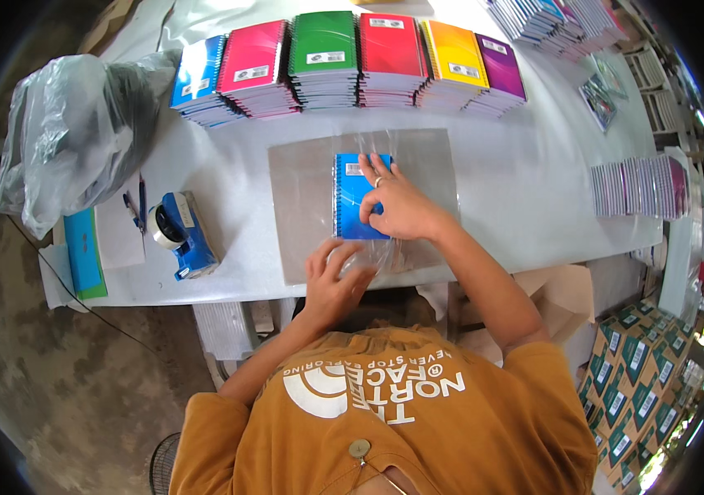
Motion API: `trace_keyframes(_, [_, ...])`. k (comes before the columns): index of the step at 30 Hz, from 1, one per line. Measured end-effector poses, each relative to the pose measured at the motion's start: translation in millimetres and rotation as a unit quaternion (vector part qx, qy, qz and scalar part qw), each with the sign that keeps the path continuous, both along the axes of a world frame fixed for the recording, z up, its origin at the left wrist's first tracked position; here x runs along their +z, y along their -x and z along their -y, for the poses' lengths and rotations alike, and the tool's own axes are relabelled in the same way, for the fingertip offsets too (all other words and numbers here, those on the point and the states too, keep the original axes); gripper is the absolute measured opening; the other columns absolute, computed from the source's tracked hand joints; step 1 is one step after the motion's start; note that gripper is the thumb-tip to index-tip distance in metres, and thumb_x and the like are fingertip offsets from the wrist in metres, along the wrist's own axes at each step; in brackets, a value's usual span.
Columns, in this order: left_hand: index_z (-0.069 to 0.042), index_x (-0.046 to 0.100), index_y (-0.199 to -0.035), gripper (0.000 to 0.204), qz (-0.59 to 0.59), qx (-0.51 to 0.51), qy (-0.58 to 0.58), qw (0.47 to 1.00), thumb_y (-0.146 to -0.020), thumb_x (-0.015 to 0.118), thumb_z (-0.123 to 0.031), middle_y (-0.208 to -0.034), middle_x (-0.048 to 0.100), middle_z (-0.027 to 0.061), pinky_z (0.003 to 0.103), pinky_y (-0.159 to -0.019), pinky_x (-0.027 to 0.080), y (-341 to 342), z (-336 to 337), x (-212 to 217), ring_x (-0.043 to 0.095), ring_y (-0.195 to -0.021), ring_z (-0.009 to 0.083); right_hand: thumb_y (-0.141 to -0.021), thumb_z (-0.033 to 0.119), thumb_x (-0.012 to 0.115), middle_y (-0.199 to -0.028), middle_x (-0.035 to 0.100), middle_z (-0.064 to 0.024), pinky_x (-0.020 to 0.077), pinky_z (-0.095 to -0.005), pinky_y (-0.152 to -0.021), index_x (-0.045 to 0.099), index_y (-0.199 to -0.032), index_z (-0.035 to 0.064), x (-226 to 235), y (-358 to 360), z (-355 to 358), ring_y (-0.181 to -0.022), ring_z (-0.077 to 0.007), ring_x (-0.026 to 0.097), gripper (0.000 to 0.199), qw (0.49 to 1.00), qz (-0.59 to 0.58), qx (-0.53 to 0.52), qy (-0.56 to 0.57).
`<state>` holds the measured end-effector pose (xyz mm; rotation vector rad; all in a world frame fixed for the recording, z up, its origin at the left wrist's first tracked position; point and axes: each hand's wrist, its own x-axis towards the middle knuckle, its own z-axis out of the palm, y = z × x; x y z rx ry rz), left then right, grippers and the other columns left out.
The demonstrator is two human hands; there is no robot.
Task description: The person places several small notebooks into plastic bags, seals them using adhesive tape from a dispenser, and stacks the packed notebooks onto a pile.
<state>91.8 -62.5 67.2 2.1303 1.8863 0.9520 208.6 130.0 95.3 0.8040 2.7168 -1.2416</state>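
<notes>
Though grip unclear, right fingers (380, 169) on notebook (349, 210).

Lighting bright, fairly even over the white table (525, 206); pale sheen on the plastic bag (71, 124), burnt-out highlights at the right rim, floor (80, 388) dimmer. Soft shadow near the tape dispenser (195, 239); slight blur on the left hand (334, 279). Fisheye bowing toward the edges, corners black.

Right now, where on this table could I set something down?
Bare table lies widest between the grey mat and the notebook pile at right; a narrower strip separates mat and tape dispenser. Colourful notebook stacks crowd the back.
</notes>
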Motion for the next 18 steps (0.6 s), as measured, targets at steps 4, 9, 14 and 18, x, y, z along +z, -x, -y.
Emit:
trace_keyframes(4, [-0.005, 0.049, -0.117, 0.058, 0.009, 0.251, -0.06, 0.966, -0.069, 0.079, -0.017, -0.131, 0.039, 0.0209, 0.044, -0.101, 0.029, 54.2, 60.3, 5.0, 0.038, -0.12, 0.0328, -0.073, 0.008, 0.061, -0.151, 0.018, -0.0218, 0.0098, -0.0478, -0.114, 0.067, -0.09, 0.0105, 4.8, -4.1, 0.9, -0.141, -0.037, 0.013, 0.018, 1.0, 0.013, -0.015, -0.018])
trace_keyframes(9, [0.002, 0.019, -0.138, 0.085, 0.308, 0.514, -0.035, 0.799, -0.078, 0.075, -0.02, -0.127, 0.039, 0.0205, 0.037, -0.098, 0.035, 138.5, 50.0, -16.5, 0.045, -0.112, 0.0267, -0.068, 0.013, 0.066, -0.15, 0.024, -0.0175, 0.0124, -0.0482, -0.115, 0.046, -0.126, 0.0113, 3.0, -0.1, 5.5, -0.141, -0.0314, 0.016, 0.062, 0.995, -0.026, -0.093, -0.001])
trace_keyframes(14, [0.002, 0.035, -0.129, 0.062, 0.301, 0.481, -0.084, 0.819, -0.083, 0.069, -0.02, -0.114, 0.048, 0.0177, 0.03, -0.089, 0.043, 174.4, -3.0, -30.7, 0.052, -0.101, 0.0235, -0.064, 0.019, 0.072, -0.149, 0.027, -0.014, 0.0152, -0.0492, -0.114, 0.043, -0.13, 0.0105, 9.0, 3.0, 3.4, -0.14, -0.0298, 0.02, 0.073, 0.996, -0.007, -0.087, -0.017])
trace_keyframes(18, [0.002, 0.055, -0.118, 0.056, 0.184, 0.468, 0.038, 0.863, -0.086, 0.061, -0.044, -0.099, 0.052, 0.0131, 0.026, -0.073, 0.045, 222.6, -7.4, -23.8, 0.054, -0.088, 0.0201, -0.063, 0.022, 0.075, -0.149, 0.028, -0.0131, 0.0174, -0.0501, -0.113, 0.043, -0.131, 0.0107, 11.2, 6.1, 3.0, -0.14, -0.0296, 0.022, 0.076, 0.996, 0.011, -0.077, -0.043])
